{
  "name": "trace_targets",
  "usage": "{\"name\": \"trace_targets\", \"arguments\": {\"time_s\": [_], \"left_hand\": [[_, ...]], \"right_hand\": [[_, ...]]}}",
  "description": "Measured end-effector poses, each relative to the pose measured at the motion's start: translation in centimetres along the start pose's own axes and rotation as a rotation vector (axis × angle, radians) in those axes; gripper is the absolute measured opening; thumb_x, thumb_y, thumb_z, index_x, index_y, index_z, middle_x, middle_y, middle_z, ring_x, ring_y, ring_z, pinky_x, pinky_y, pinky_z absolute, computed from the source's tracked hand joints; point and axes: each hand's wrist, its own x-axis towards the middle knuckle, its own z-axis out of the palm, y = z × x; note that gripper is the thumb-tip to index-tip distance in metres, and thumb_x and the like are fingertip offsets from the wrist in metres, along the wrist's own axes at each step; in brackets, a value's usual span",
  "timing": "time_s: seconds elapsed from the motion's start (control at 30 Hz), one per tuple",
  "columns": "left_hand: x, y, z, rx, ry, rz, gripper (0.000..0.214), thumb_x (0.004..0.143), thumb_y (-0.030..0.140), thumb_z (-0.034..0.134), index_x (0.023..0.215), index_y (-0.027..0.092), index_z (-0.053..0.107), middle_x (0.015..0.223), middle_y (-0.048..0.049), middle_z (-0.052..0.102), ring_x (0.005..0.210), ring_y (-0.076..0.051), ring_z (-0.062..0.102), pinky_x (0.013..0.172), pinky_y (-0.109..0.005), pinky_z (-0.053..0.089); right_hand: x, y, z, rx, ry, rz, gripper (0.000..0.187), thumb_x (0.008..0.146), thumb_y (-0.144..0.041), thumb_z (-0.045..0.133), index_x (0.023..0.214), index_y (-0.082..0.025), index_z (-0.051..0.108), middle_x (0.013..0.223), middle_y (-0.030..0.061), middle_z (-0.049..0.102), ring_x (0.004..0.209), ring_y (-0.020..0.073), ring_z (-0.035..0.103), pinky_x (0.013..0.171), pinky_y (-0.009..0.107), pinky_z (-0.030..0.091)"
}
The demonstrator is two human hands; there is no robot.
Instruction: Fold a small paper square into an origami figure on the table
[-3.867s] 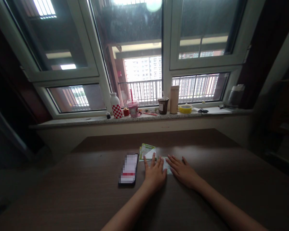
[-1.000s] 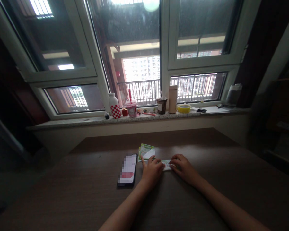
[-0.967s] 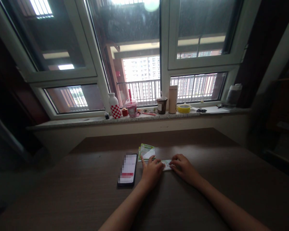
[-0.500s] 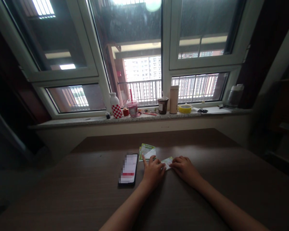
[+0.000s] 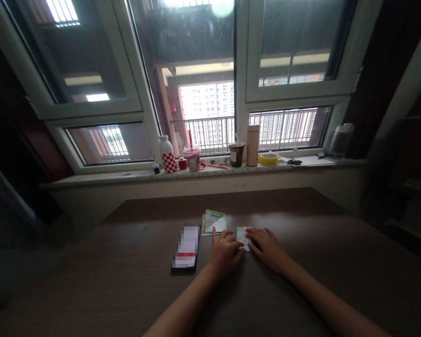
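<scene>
A small green-and-white printed card (image 5: 243,239) lies flat on the table between my hands. My right hand (image 5: 269,249) rests palm down from the right, its fingers spread and the tips over the card's right part. On the other side my left hand (image 5: 225,252) lies with fingers apart; its thumb side touches the card's lower left edge. The left index finger points toward a small overlapping pile of similar green-bordered cards (image 5: 210,224) farther back. How firmly either hand presses the card cannot be told.
A phone (image 5: 186,248) with a lit screen lies left of my left hand on the brown table (image 5: 119,281). Along the windowsill (image 5: 140,176) stand a checkered bottle (image 5: 168,157), two drink cups, a tan flask (image 5: 253,146), yellow tape (image 5: 268,159) and scissors (image 5: 293,162).
The card between my hands has turned from slanted to nearly straight. My right fingers have spread more over it. My left index finger has shifted slightly right; the pile and phone stay in place.
</scene>
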Motion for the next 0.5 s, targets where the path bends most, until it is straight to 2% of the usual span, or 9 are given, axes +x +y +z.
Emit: {"name": "trace_targets", "arguments": {"time_s": [0.13,0.23,0.33,0.5], "left_hand": [[0.15,-0.36,0.1,-0.018,0.032,-0.068,0.021,0.088,0.027,0.057,0.102,0.033,0.071,0.102,-0.0013,0.072,0.12,-0.025,0.051,0.113,-0.066,0.002],[0.2,-0.51,0.19,0.045,0.083,-0.142,0.017,0.086,0.029,0.06,0.098,0.033,0.072,0.114,-0.0001,0.069,0.128,-0.03,0.043,0.112,-0.068,0.0],[0.14,-0.6,0.27,0.08,0.075,-0.179,0.016,0.083,0.033,0.064,0.097,0.034,0.072,0.125,0.002,0.064,0.132,-0.034,0.036,0.109,-0.072,-0.003],[0.01,-0.67,0.43,0.091,0.062,-0.195,0.017,0.084,0.034,0.064,0.098,0.035,0.072,0.127,0.002,0.062,0.133,-0.034,0.034,0.108,-0.073,-0.004]], "right_hand": [[-0.04,0.14,0.12,0.021,-0.06,0.005,0.04,0.093,-0.033,0.037,0.129,-0.029,0.054,0.144,0.0063,0.049,0.134,0.0207,0.042,0.114,0.056,0.017],[-0.03,0.11,0.13,0.001,-0.062,0.019,0.039,0.094,-0.034,0.036,0.128,-0.03,0.055,0.146,0.0066,0.046,0.135,0.0211,0.041,0.114,0.056,0.017],[-0.02,0.07,0.12,-0.019,-0.06,0.022,0.039,0.094,-0.035,0.037,0.127,-0.032,0.056,0.146,0.0054,0.046,0.135,0.0216,0.039,0.113,0.056,0.018],[0.09,0.2,0.16,-0.028,-0.087,0.007,0.04,0.095,-0.037,0.035,0.13,-0.035,0.054,0.146,0.0028,0.045,0.136,0.022,0.037,0.112,0.057,0.019]]}}
